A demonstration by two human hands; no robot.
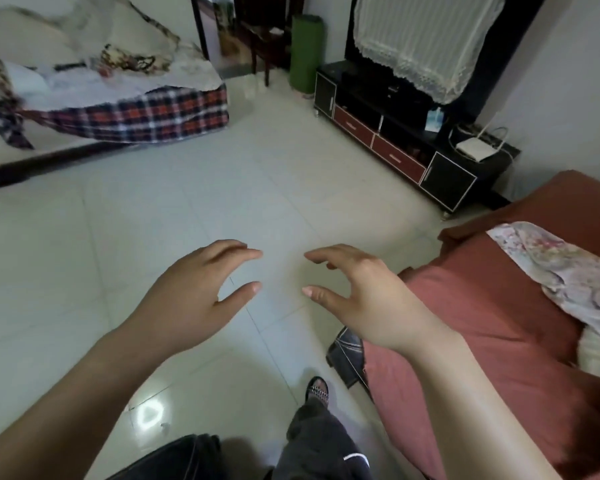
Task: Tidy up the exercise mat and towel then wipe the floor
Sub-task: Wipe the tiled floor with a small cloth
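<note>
Your left grip [187, 299] and right grip [371, 299] hover side by side above the floor [187, 185], fingers spread and loosely curled, pinching nothing. The green rolled mat [307, 53] stands upright by the far wall, just beside the cabinet [395, 147]. Open tile runs between the plaid bed's [153, 116] edge on your left and the red bed's [499, 323] edge on your right.

You have no text, label, brand or number here that can be read. At two o'clock, the small blue-and-white box [433, 120] on the TV stand [449, 181] is too blurred to read.
</note>
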